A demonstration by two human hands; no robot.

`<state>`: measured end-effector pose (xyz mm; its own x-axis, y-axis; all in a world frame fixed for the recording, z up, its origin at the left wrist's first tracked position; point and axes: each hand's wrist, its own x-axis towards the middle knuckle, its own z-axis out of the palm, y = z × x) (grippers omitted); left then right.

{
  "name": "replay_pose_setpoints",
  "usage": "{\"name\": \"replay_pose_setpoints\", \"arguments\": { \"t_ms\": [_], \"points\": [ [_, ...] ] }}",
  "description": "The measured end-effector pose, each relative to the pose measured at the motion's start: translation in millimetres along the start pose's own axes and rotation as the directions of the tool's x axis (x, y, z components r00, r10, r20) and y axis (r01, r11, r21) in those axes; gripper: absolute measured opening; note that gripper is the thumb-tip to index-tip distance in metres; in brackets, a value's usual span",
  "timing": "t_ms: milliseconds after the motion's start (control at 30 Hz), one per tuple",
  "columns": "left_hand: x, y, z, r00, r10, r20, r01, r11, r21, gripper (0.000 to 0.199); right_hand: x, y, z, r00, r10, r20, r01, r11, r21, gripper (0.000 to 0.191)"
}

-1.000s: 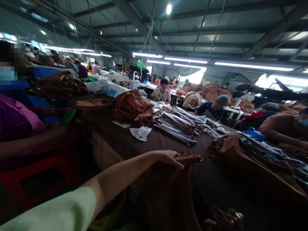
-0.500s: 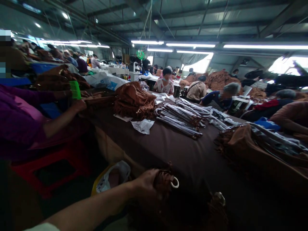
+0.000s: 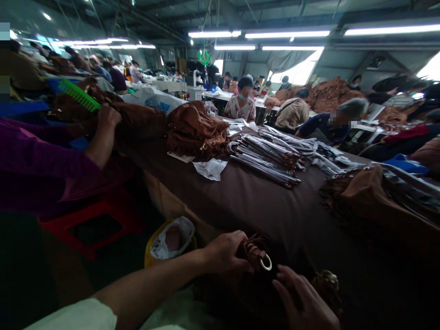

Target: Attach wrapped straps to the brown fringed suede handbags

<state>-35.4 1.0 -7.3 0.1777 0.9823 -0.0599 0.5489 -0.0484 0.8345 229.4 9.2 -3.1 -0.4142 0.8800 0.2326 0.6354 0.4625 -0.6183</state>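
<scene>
My left hand is closed round the edge of a brown fringed bag at the table's near edge. A pale metal ring sticks out from the bag just past my fingers. My right hand is to the right of this ring, fingers stretched forward and apart, with nothing visible in them. Beyond it a second metal ring shows on brown fringe. Deep shadow hides most of the bag between my hands.
A brown-covered table bears a heap of brown fringed bags, wrapped straps, white paper and another brown bag. At left a co-worker's hand holds a green comb. Below are a red stool and a lined yellow bin.
My right hand has come into view near the ring. My left hand still grips the bag, now slightly farther right in view. The co-worker's comb has tilted and moved up left.
</scene>
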Motion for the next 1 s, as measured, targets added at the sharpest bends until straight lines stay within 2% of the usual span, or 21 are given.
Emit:
{"name": "replay_pose_setpoints", "arguments": {
  "t_ms": [67,133,200,267,367,433,533,600,667,700,767,833,867,933,1000],
  "points": [
    [-1.8,0.1,1.3,1.000,0.007,0.004,-0.007,1.000,-0.007,0.054,14.6,-10.1,20.7,0.997,-0.077,0.000,0.077,0.997,0.021,0.030],
    [-3.8,-1.1,1.7,1.000,-0.001,0.009,0.001,1.000,-0.025,0.055,24.2,-15.5,29.5,0.988,-0.156,-0.003,0.156,0.986,0.055,0.023],
    [-5.6,-2.5,2.3,1.000,0.017,0.007,-0.016,0.998,-0.067,0.062,29.7,-16.8,27.2,0.977,-0.211,0.017,0.208,0.973,0.098,0.019],
    [-6.7,-3.0,4.3,0.995,0.094,0.019,-0.091,0.991,-0.099,0.066,34.5,-16.2,19.3,0.975,-0.216,0.057,0.207,0.969,0.134,0.020],
    [-8.0,-1.7,10.1,0.964,0.251,0.087,-0.242,0.965,-0.101,0.046,45.2,-15.0,9.4,0.981,-0.136,0.142,0.107,0.975,0.193,0.026],
    [-9.4,0.0,14.1,0.944,0.306,0.126,-0.296,0.951,-0.095,0.038,53.6,-14.4,8.3,0.972,-0.028,0.234,-0.035,0.965,0.260,0.026],
    [-12.4,2.5,17.2,0.932,0.334,0.143,-0.322,0.941,-0.100,0.036,62.3,-13.8,12.8,0.896,0.100,0.434,-0.271,0.895,0.355,0.032],
    [-14.4,4.0,17.4,0.938,0.317,0.143,-0.306,0.947,-0.098,0.033,62.5,-14.1,16.6,0.858,0.137,0.496,-0.354,0.857,0.375,0.039],
    [-15.7,5.4,17.9,0.960,0.253,0.119,-0.245,0.967,-0.073,0.030,56.9,-14.7,20.0,0.899,0.149,0.411,-0.311,0.879,0.361,0.039],
    [-15.9,6.0,18.9,0.974,0.204,0.093,-0.200,0.978,-0.055,0.029,52.0,-14.8,21.9,0.938,0.130,0.323,-0.242,0.910,0.337,0.035],
    [-15.3,6.6,22.7,0.994,0.106,0.033,-0.105,0.994,-0.031,0.027,38.8,-13.6,26.8,0.993,-0.014,0.117,-0.017,0.967,0.254,0.026],
    [-13.9,5.9,28.2,0.999,0.051,-0.008,-0.051,0.998,-0.037,0.028,24.0,-10.1,33.2,0.981,-0.189,-0.031,0.192,0.970,0.149,0.018],
    [-13.2,5.1,30.9,0.999,0.042,-0.014,-0.043,0.998,-0.047,0.028,17.4,-8.0,36.1,0.969,-0.233,-0.081,0.241,0.965,0.105,0.017],
    [-12.3,2.8,34.6,0.998,0.067,-0.004,-0.067,0.995,-0.069,0.027,8.7,-4.0,39.3,0.972,-0.198,-0.124,0.210,0.974,0.087,0.017],
    [-12.3,0.1,34.9,0.990,0.141,0.028,-0.139,0.988,-0.074,0.026,7.3,-1.3,37.5,0.996,-0.043,-0.074,0.056,0.982,0.179,0.019]
  ]
}}
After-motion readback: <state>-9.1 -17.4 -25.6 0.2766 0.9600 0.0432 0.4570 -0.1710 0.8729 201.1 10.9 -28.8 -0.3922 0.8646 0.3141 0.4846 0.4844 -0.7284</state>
